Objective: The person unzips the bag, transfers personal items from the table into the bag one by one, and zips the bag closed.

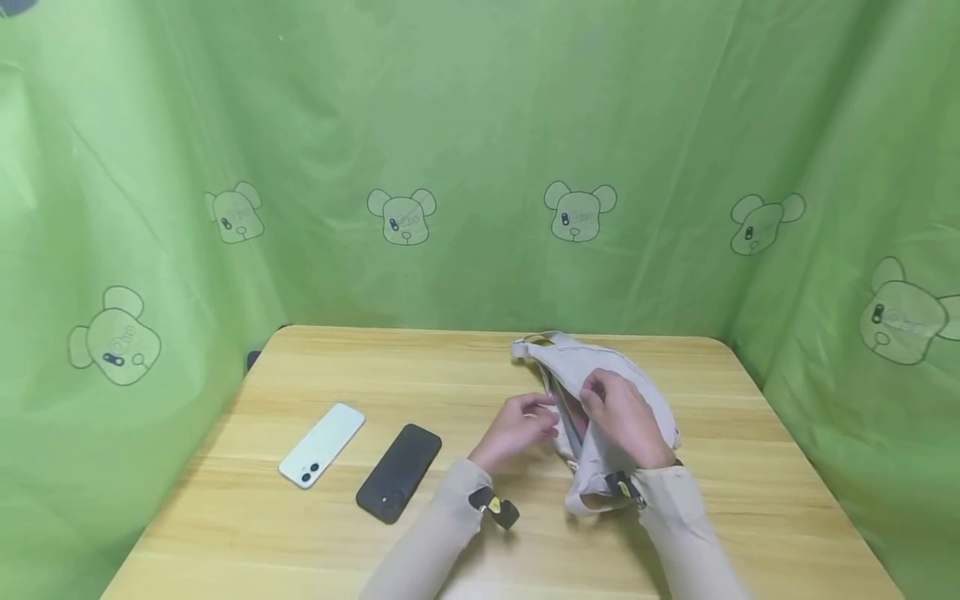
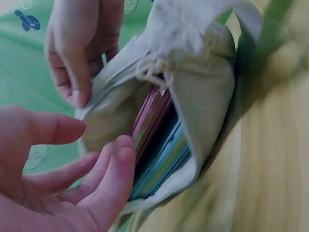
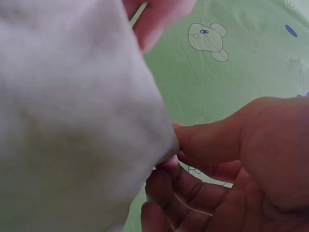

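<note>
A cream fabric bag (image 1: 573,360) lies on the right half of the table, its zippered opening spread apart. My right hand (image 1: 626,421) pinches the edge of the opening between thumb and fingers, as the right wrist view shows at the corner of the fabric (image 3: 140,116). In the left wrist view, my left hand (image 2: 72,174) is beside the mouth of the bag, fingers loosely bent with a gap between thumb and fingertips and nothing in them. Inside the bag sit a flat pink item (image 2: 150,113) and a flat blue item (image 2: 166,157), both partly hidden.
Left of the hands, a white phone (image 1: 322,446) and a black phone (image 1: 399,472) lie on the wooden table (image 1: 420,375). A green curtain (image 1: 480,283) with bear drawings surrounds the table at the back and sides. A pale strap loop (image 1: 577,502) hangs toward me.
</note>
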`<state>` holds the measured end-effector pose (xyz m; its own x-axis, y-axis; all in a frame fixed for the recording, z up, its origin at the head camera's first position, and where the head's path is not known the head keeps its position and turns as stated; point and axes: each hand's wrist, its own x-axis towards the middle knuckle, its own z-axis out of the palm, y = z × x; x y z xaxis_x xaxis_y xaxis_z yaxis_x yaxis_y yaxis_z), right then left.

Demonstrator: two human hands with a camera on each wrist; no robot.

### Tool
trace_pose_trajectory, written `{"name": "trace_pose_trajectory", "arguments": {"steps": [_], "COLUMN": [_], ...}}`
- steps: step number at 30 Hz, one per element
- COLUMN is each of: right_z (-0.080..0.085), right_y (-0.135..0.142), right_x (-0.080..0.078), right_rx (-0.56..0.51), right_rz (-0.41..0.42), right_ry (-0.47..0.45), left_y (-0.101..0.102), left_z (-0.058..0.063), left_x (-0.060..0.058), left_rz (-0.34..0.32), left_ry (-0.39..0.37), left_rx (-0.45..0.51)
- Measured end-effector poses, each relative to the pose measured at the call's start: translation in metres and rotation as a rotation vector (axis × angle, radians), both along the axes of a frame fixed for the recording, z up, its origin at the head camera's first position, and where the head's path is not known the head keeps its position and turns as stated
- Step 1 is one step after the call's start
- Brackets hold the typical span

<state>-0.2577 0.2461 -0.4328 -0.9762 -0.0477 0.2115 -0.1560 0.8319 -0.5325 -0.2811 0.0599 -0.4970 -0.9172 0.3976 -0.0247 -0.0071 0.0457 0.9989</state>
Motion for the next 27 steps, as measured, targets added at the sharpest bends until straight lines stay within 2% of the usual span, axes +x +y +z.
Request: {"name": "trace_pose_trajectory", "arguments": {"steps": [4, 8, 15, 20, 24, 27], "right_z": [0.000, 0.000, 0.002, 0.004, 0.004, 0.004], "right_y": [-0.001, -0.002, 0.001, 0.002, 0.001, 0.000], "right_x": [-0.001, 0.000, 0.001, 0.001, 0.000, 0.000], "right_rx": [0.003, 0.004, 0.009, 0.012, 0.016, 0.020], "right_rz": [-0.004, -0.001, -0.007, -0.003, 0.001, 0.002], "right_ry": [-0.014, -0.034, -0.058, -0.062, -0.062, -0.069], "left_y": [-0.020, -0.051, -0.124, -0.183, -0.226, -0.248], "left_z": [0.011, 0.025, 0.055, 0.074, 0.076, 0.072], "left_x": [0.002, 0.002, 0.002, 0.001, 0.000, 0.000], "left_rz": [0.028, 0.092, 0.284, 0.449, 0.564, 0.628], "left_ry": [0.044, 0.122, 0.262, 0.311, 0.300, 0.250], "left_rx": [-0.033, -0.062, -0.144, -0.189, -0.283, -0.448]}}
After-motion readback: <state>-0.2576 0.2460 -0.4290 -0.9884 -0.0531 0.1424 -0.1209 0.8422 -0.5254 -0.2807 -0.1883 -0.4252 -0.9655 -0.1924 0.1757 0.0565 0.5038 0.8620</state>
